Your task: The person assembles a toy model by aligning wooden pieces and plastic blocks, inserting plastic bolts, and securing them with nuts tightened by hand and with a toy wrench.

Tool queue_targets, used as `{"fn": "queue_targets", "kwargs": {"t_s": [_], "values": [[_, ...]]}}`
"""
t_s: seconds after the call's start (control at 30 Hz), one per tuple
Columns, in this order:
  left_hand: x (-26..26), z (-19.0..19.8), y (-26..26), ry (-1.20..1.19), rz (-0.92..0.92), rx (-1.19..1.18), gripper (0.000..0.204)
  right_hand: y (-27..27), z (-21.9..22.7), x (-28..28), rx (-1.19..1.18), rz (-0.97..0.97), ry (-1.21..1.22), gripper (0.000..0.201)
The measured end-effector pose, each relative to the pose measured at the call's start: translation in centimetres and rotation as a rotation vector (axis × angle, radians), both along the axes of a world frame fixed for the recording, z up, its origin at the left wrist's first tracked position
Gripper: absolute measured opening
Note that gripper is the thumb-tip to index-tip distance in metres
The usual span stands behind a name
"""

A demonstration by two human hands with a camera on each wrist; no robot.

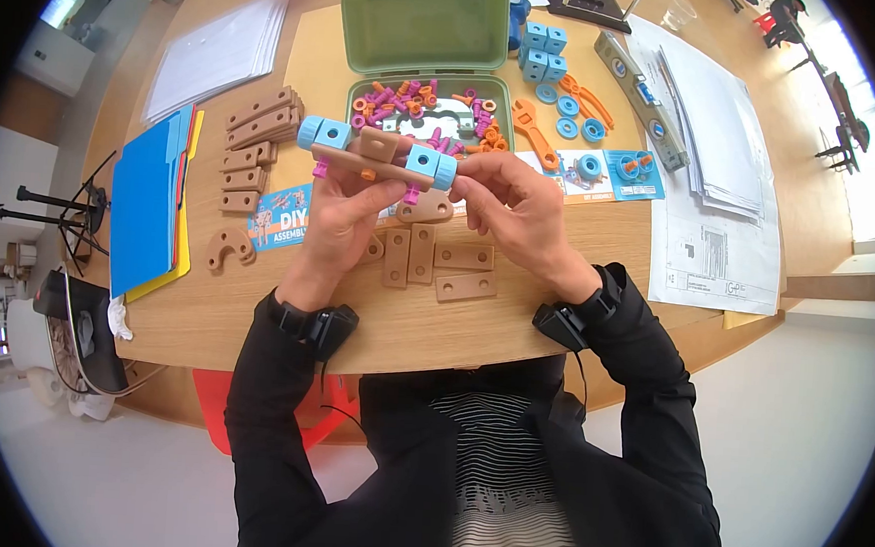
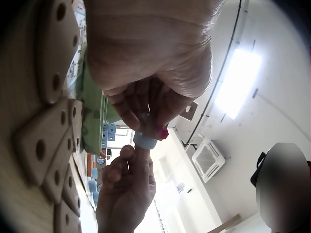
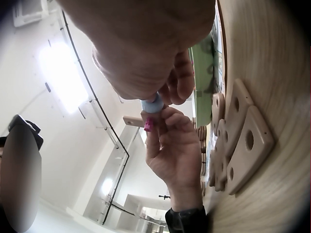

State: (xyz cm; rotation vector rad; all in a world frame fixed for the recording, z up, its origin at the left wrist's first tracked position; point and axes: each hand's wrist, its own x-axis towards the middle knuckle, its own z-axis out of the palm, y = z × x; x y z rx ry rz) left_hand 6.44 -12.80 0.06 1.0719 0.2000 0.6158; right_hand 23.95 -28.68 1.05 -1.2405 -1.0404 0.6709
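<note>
My left hand (image 1: 346,213) grips a toy assembly from below: a long brown bar (image 1: 369,165) with a light blue block (image 1: 333,134) and round blue piece at the left end. At its right end are another blue block (image 1: 423,161) and a blue round piece (image 1: 445,172), which the fingers of my right hand (image 1: 521,218) pinch. A short brown plate (image 1: 378,145) stands at the bar's middle. Pink bolts (image 1: 412,195) stick out beneath. In the right wrist view the round piece (image 3: 152,104) lies at my right fingertips, beside a pink bolt (image 3: 148,125).
A green box (image 1: 424,32) with pink and orange bolts stands behind my hands. Brown plates (image 1: 396,258) lie below them, more at left. Blue folders (image 1: 146,206) are far left; blue blocks, an orange wrench (image 1: 534,136), a level (image 1: 641,97) and papers (image 1: 712,130) are right.
</note>
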Motion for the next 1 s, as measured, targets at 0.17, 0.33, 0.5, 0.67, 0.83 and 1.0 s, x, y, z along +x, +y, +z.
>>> {"fn": "queue_targets", "kwargs": {"t_s": [0.17, 0.33, 0.5, 0.67, 0.83, 1.0], "values": [[0.1, 0.1, -0.1, 0.000, 0.014, 0.011, 0.047, 0.0, 0.1, 0.1, -0.027, 0.045, 0.096, 0.016], [0.0, 0.2, 0.0, 0.014, -0.006, 0.047, 0.046, 0.1, -0.1, 0.3, -0.045, 0.076, 0.150, 0.016], [0.0, -0.1, 0.1, 0.019, 0.005, 0.057, 0.045, 0.2, 0.0, 0.3, -0.055, 0.076, 0.154, 0.015], [0.1, 0.0, -0.1, 0.041, 0.038, 0.045, 0.047, 0.3, 0.0, 0.2, -0.084, 0.030, 0.134, 0.015], [0.1, 0.3, -0.2, 0.132, 0.035, 0.047, 0.045, 0.3, 0.3, 0.4, -0.064, -0.042, 0.102, 0.017], [0.1, 1.2, -0.9, 0.214, 0.033, 0.107, 0.044, 0.4, -0.1, 0.7, -0.013, -0.073, 0.110, 0.020]]}}
